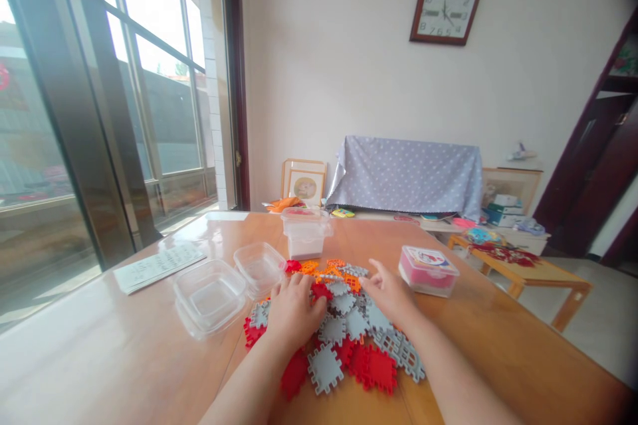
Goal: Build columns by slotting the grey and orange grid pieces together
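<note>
A heap of flat interlocking tiles [343,332] in grey, red and orange lies on the wooden table [124,358] in front of me. My left hand [293,311] rests palm down on the left part of the heap, fingers curled over a red tile. My right hand [389,293] lies on the right part of the heap, its thumb stretched toward the middle and its fingers bent over the grey tiles. Whether either hand grips a tile is hidden under the fingers.
Two empty clear plastic tubs [212,295] [259,267] sit left of the heap, a white lidded tub [305,232] behind it, a pink lidded box [428,270] at the right. A printed sheet [158,267] lies at the left. A low side table [523,272] stands beyond.
</note>
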The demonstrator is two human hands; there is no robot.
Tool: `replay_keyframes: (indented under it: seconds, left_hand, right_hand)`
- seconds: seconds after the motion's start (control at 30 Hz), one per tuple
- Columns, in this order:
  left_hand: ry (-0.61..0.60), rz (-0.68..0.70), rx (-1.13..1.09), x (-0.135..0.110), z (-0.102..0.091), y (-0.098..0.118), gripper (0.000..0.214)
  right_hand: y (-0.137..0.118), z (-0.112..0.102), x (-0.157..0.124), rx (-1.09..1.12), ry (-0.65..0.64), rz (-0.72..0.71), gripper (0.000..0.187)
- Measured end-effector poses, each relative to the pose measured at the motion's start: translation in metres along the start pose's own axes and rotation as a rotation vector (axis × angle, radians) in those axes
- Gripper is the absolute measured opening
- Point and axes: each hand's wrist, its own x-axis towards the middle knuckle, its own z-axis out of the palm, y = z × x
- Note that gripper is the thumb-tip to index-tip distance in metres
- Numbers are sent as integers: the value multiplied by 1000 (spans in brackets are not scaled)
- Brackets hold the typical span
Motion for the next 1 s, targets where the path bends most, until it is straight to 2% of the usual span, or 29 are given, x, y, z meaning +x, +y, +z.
replay_keyframes:
  seconds: [0.1,0.17,0.23,0.33,0.57,0.83,1.0]
  left_hand:
    - [-72,87,-57,-4,3,2,68]
    - [-138,102,-53,-5,7,2,79]
    - [-162,101,-32,-5,9,0,72]
    - [-137,100,1,-2,10,0,53]
    - [-77,101,45,3,8,0,22]
    - [19,86,-159,7,11,-5,25]
    - [67,151,-337,7,5,1,26]
  right_hand:
    - [-15,5,-10,-39,-123,-81,82]
    - [-23,9,-15,-94,-193,-112,89]
    - [-28,11,-18,-116,-224,-123,90]
    - [-28,12,-17,-107,-211,-163,85]
    - [-9,15,-4,-117,-132,-128,66]
    - [11,11,5,-32,-65,-58,43]
    - [19,3,8,-51,9,30,33]
